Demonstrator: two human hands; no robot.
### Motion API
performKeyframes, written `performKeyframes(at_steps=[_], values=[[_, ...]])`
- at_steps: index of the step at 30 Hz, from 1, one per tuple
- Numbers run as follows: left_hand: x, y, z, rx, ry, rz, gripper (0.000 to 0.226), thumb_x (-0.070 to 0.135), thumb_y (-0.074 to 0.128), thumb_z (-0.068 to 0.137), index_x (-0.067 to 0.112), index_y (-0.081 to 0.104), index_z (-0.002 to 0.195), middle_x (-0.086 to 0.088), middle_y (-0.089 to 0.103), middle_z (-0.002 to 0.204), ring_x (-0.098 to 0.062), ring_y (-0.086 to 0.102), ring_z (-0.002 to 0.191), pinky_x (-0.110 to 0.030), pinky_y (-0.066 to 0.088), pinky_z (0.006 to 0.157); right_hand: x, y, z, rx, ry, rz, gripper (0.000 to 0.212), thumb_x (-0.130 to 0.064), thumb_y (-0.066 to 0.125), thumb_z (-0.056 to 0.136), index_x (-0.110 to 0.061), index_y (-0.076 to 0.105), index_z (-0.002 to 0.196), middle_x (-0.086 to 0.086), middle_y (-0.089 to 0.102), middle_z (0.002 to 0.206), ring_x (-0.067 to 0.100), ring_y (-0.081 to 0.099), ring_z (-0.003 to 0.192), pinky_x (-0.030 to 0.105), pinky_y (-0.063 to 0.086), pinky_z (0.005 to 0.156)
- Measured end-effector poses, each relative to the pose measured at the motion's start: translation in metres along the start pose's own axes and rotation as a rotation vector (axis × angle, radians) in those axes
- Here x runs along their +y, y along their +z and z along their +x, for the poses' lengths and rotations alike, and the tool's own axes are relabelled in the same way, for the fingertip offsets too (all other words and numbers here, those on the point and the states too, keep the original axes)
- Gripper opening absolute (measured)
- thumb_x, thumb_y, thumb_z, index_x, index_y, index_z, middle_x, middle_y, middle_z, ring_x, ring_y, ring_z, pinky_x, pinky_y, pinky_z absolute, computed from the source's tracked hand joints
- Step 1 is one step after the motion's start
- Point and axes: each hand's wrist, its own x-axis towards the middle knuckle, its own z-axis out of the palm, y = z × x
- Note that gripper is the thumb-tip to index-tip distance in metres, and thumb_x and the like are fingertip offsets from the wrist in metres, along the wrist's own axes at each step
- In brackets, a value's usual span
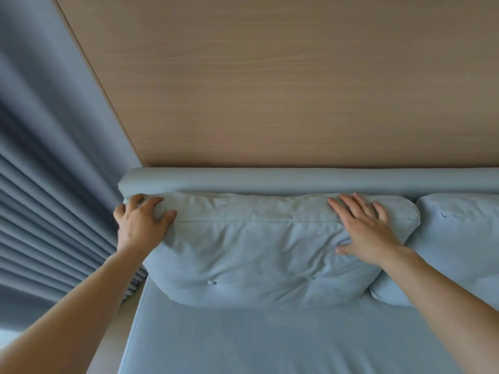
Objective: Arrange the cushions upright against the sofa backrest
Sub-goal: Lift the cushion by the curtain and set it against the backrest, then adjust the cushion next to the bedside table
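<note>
A wood-grain wall panel (297,82) fills the upper view. Grey-blue pleated curtains (40,184) hang at the left, beside it.

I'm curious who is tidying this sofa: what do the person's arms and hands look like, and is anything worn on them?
Both arms are bare as far as the picture shows, with no sleeves in sight. The left hand and the right hand wear no gloves, and no rings, watch or bracelets show on the fingers or wrists. Fingernails look short and unpainted.

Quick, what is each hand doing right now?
Left hand: closed, gripping the top left corner of the cushion.
Right hand: open, fingers spread, pressing flat on the same cushion, holding nothing.
</note>
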Motion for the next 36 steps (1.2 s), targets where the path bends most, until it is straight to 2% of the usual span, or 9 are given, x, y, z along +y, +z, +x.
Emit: performKeyframes(at_steps=[5,11,14,16,19,21,26,31,36], values=[[0.000,-0.001,0.002,-0.049,0.012,0.050,0.057,0.059,0.059,0.095,0.027,0.059,0.143,-0.010,0.037,0.157,-0.043,0.021,0.141,-0.057,0.027,0.119,-0.002,0.005,0.001,0.009,0.044,-0.011,0.123,-0.062,0.085,0.065,-0.040,0.009,0.158,-0.005,0.014,0.168,0.019,0.006,0.156,0.048,0.009,0.121],[0.008,-0.003,0.002,-0.108,0.044,-0.015,0.059,0.058,0.059,0.095,0.028,0.055,0.146,-0.006,0.036,0.156,-0.040,0.022,0.142,-0.054,0.031,0.116,0.003,0.002,0.008,-0.054,0.087,-0.026,0.123,-0.061,0.085,0.066,-0.044,0.004,0.156,-0.008,0.009,0.169,0.018,0.002,0.156,0.048,0.009,0.123],[0.006,-0.001,0.004,-0.115,0.041,-0.012,0.062,0.063,0.056,0.095,0.030,0.053,0.147,-0.005,0.032,0.158,-0.038,0.019,0.143,-0.059,0.033,0.116,-0.004,0.002,0.005,-0.035,0.121,-0.038,0.126,-0.063,0.083,0.067,-0.042,-0.002,0.157,-0.008,0.003,0.170,0.019,-0.005,0.157,0.050,0.007,0.123],[0.003,-0.005,0.004,-0.130,-0.006,0.062,0.064,0.069,0.052,0.093,0.037,0.049,0.148,-0.003,0.028,0.161,-0.038,0.015,0.145,-0.067,0.031,0.113,-0.010,-0.003,-0.004,-0.033,0.139,-0.033,0.129,-0.066,0.081,0.068,-0.041,-0.008,0.158,-0.009,-0.002,0.171,0.019,-0.009,0.157,0.051,0.006,0.122],[0.015,-0.012,-0.009,-0.111,-0.087,0.185,0.064,0.073,0.042,0.094,0.045,0.039,0.151,-0.001,0.009,0.170,-0.036,-0.002,0.154,-0.079,0.008,0.113,-0.009,-0.013,-0.036,-0.013,0.152,0.044,0.124,-0.062,0.080,0.073,-0.041,-0.007,0.159,-0.008,-0.004,0.172,0.018,-0.009,0.157,0.053,0.009,0.121],[0.038,-0.012,-0.029,-0.088,-0.030,0.202,0.069,0.071,0.037,0.096,0.041,0.029,0.158,-0.003,-0.002,0.173,-0.033,-0.012,0.156,-0.075,-0.002,0.116,0.000,-0.021,-0.069,0.007,0.166,0.084,0.115,-0.060,0.074,0.080,-0.040,-0.007,0.159,-0.008,-0.005,0.172,0.017,-0.006,0.157,0.052,0.011,0.120],[0.168,0.003,-0.109,-0.222,0.366,0.147,0.074,0.069,0.039,0.097,0.036,0.025,0.162,-0.002,0.005,0.174,-0.026,-0.005,0.158,-0.058,0.000,0.124,0.072,-0.053,-0.155,-0.059,0.271,0.113,0.103,-0.052,0.068,0.088,-0.039,-0.005,0.160,-0.010,-0.007,0.171,0.013,-0.007,0.157,0.046,0.008,0.121],[0.338,0.033,-0.197,-0.336,0.733,0.113,0.079,0.075,0.035,0.093,0.035,0.029,0.160,0.001,0.013,0.173,-0.021,0.001,0.158,-0.053,0.003,0.125,0.208,-0.095,-0.221,-0.068,0.421,0.163,0.101,-0.049,0.070,0.086,-0.035,0.003,0.161,-0.009,-0.001,0.172,0.014,-0.002,0.157,0.047,0.011,0.122],[0.518,0.086,-0.284,-0.401,0.865,0.108,0.089,0.078,0.044,0.090,0.028,0.026,0.161,-0.001,0.020,0.171,-0.020,0.008,0.158,-0.050,0.007,0.126,0.377,-0.102,-0.264,-0.025,0.477,0.246,0.102,-0.051,0.074,0.085,-0.031,0.009,0.161,-0.005,0.006,0.171,0.018,0.007,0.156,0.049,0.015,0.122]])
